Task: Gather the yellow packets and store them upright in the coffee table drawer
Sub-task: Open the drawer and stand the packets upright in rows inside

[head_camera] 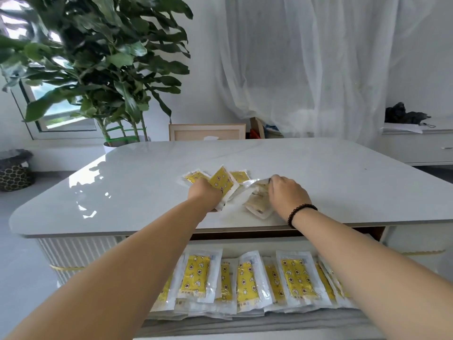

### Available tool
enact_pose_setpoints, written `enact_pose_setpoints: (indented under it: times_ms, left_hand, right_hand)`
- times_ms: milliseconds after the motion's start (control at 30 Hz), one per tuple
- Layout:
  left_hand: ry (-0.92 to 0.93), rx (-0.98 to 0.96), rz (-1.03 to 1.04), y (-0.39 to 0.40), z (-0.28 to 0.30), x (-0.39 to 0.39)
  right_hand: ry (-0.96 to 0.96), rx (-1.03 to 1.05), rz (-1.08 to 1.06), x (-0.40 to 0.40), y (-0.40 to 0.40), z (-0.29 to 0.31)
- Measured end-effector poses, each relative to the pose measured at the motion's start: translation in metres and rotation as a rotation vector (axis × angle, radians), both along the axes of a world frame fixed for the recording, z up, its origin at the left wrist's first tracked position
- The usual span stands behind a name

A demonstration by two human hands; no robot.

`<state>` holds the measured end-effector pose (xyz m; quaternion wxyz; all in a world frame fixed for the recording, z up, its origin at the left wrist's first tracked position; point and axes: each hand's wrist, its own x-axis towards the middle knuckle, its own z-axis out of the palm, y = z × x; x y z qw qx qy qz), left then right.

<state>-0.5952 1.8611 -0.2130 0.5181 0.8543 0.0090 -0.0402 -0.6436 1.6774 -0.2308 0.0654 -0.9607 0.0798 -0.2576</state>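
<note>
Several yellow packets (pixel 221 180) in clear wrappers lie fanned out on the white coffee table (pixel 318 168). My left hand (pixel 204 192) grips a few of them from the near side. My right hand (pixel 286 192) curls over more packets (pixel 257 202), which look pale and blurred, and pinches their top edge. Below the table's front edge the drawer (pixel 245 244) stands pulled out. A row of yellow packets (pixel 245 280) stands leaning in it, partly hidden by my forearms.
A large potted plant (pixel 103 69) stands behind the table's far left corner. A wooden frame (pixel 207 131) leans behind the far edge. A white cabinet (pixel 416 143) with a dark object is at the right, and a dark basket (pixel 14 170) sits on the floor at the left.
</note>
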Motion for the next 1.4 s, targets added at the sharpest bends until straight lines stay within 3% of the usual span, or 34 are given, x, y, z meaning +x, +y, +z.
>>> enact_pose_setpoints:
  times_ms: [133, 367, 500, 700, 1100, 1400]
  left_hand:
    - [0.036, -0.059, -0.010, 0.011, 0.015, -0.011]
    - [0.030, -0.290, -0.076, 0.022, 0.042, -0.051]
    - [0.017, -0.375, -0.132, 0.027, 0.046, -0.080]
    - [-0.022, -0.458, -0.252, 0.035, 0.052, -0.119]
    - [-0.061, -0.605, -0.400, 0.051, 0.048, -0.168]
    - [-0.037, -0.659, -0.322, 0.052, 0.041, -0.176]
  right_hand:
    - [-0.223, 0.324, -0.023, -0.011, -0.006, 0.016]
    - [-0.432, 0.729, -0.089, -0.040, 0.003, 0.051]
    - [-0.446, 0.980, -0.177, -0.058, 0.011, 0.075]
    - [-0.320, 1.282, -0.184, -0.094, 0.036, 0.073]
    - [-0.320, 1.375, -0.027, -0.124, 0.081, 0.059]
    - [-0.293, 1.455, -0.019, -0.126, 0.098, 0.051]
